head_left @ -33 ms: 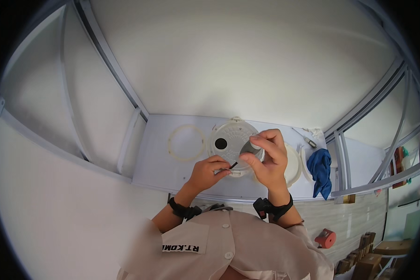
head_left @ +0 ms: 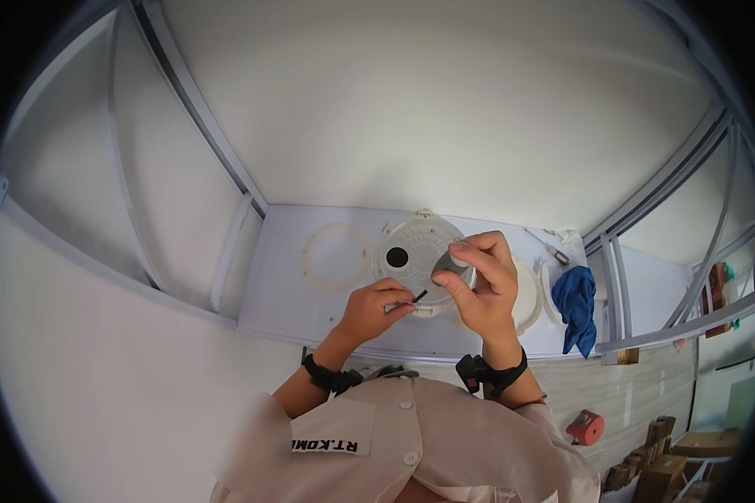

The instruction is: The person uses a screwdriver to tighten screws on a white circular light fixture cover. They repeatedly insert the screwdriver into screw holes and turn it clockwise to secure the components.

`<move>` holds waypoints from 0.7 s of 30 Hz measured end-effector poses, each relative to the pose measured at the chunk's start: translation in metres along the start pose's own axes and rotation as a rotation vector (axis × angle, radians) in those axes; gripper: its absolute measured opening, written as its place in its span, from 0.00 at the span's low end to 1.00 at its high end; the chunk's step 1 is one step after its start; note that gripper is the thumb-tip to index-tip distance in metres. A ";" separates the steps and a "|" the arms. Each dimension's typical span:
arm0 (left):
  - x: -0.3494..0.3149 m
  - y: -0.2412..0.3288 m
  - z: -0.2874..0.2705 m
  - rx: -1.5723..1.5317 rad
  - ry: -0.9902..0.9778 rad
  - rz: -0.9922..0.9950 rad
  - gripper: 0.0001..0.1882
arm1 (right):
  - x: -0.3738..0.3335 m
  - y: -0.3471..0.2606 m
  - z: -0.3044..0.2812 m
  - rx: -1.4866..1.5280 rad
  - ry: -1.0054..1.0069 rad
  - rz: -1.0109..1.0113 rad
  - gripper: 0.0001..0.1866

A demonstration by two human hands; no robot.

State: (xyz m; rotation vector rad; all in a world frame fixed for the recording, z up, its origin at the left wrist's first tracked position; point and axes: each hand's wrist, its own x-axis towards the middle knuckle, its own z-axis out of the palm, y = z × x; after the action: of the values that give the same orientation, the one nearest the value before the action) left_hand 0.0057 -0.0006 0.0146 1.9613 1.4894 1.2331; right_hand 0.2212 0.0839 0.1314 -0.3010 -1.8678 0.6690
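My left hand (head_left: 376, 308) pinches a thin dark-tipped tool (head_left: 413, 298), its tip aimed toward my right hand. My right hand (head_left: 481, 281) is raised above the white table (head_left: 294, 298) and grips a small grey round part (head_left: 450, 262) between thumb and fingers. Just behind both hands lies a round white plastic lid (head_left: 413, 249) with a dark hole on its left side. A thin cream ring (head_left: 335, 256) lies flat to the left of the lid.
A blue cloth (head_left: 577, 303) hangs at the table's right end, beside white round pieces (head_left: 530, 295) and a small metal item (head_left: 558, 254). White frame bars (head_left: 226, 251) border the table. A red object (head_left: 587, 427) and cardboard boxes (head_left: 658, 476) sit on the floor at lower right.
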 end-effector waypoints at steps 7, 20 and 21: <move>-0.001 -0.001 0.000 -0.027 0.008 -0.012 0.10 | 0.016 -0.018 0.004 0.173 -0.025 0.047 0.22; -0.001 -0.002 0.001 -0.039 -0.005 -0.038 0.10 | 0.013 -0.013 0.001 0.048 -0.019 0.020 0.26; -0.002 -0.002 0.001 -0.041 -0.006 -0.039 0.10 | 0.010 -0.012 0.000 -0.037 -0.018 -0.003 0.26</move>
State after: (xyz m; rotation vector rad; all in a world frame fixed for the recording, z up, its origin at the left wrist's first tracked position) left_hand 0.0054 -0.0012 0.0122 1.8996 1.4806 1.2307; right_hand 0.2185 0.0797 0.1460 -0.3163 -1.8989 0.6377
